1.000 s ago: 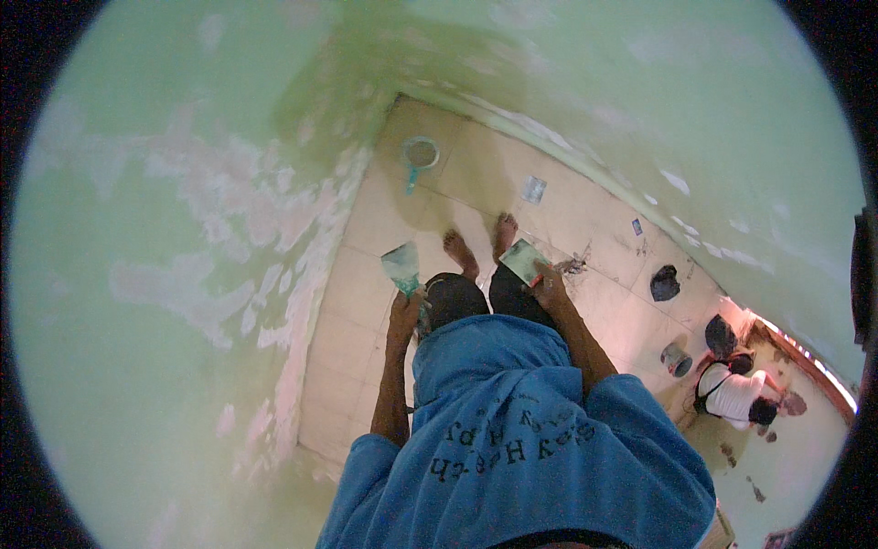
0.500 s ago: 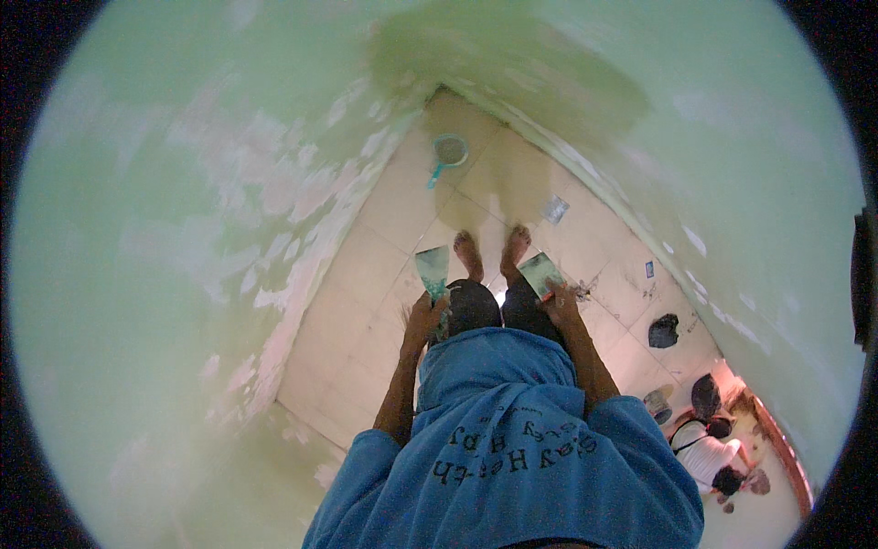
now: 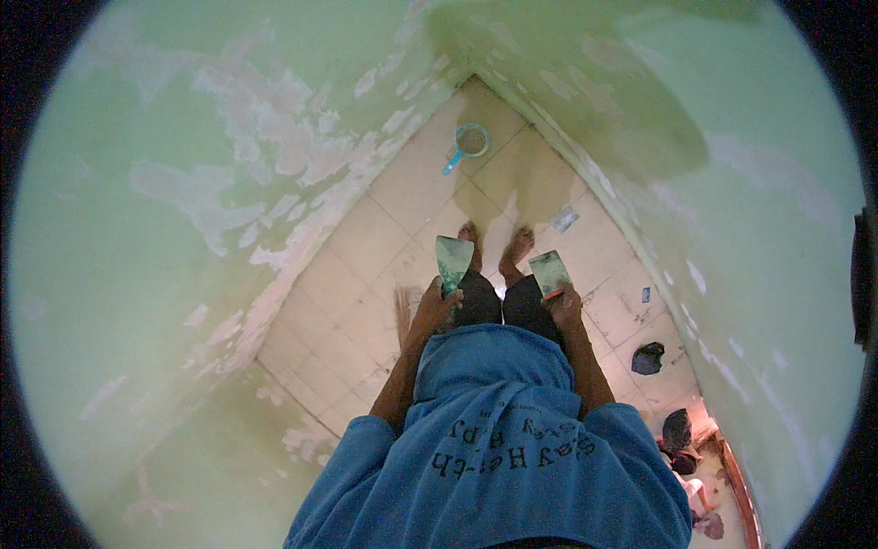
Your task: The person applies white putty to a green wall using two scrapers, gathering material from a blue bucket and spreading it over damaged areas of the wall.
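My left hand (image 3: 433, 308) is closed round the handle of a putty knife (image 3: 454, 260), whose wide, flared blade points away from me and is smeared with pale green. In my right hand (image 3: 566, 304) is a flat rectangular scraper (image 3: 550, 269) with a reddish-orange strip by my fingers. Whitish-green and dark smears mark its face. Both tools are held apart above my knees, in front of my blue shirt (image 3: 494, 393). My fingers partly hide both grips.
A blue dipper (image 3: 459, 154) with grey contents stands on the tiled floor (image 3: 402, 201) near the corner. Green walls (image 3: 302, 55) with whitish patches rise on both sides. A small packet (image 3: 564, 219), a dark bag (image 3: 647, 358) and broom-like bristles (image 3: 402, 313) lie about. Another person (image 3: 693, 494) is at lower right.
The right scraper has turned more upright, and the left putty knife has moved slightly right. My view has shifted, so the room corner and dipper appear further right.
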A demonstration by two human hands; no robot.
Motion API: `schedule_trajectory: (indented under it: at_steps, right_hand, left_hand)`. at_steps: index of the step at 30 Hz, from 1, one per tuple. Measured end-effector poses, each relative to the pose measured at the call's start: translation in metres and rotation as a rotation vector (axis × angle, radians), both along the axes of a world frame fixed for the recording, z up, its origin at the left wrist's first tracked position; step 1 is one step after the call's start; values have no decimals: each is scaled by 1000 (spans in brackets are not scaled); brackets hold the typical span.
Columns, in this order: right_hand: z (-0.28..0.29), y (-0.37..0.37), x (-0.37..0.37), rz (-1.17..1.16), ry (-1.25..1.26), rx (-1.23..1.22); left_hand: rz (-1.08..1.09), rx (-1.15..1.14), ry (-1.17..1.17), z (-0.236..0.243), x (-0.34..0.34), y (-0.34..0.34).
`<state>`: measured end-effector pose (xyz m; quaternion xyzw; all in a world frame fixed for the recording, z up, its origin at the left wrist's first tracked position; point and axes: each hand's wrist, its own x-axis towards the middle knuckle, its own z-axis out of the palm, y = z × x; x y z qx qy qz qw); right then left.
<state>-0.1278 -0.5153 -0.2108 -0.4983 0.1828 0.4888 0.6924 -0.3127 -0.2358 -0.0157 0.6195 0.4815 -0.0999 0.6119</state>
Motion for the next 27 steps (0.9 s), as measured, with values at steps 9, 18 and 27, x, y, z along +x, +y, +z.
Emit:
schedule_trajectory:
  at_steps: [9,18,27]
  right_hand:
    - [21,1,-5,286,-487,-310]
    - [92,62,-26,124,85,-256]
    - [56,91,-70,450,-470,-304]
  left_hand:
    - [115,-91,-49,-3,8,0]
    - [179,-215,-107,-13,-15,31]
    - [26,-148,-83,-16,-39,89]
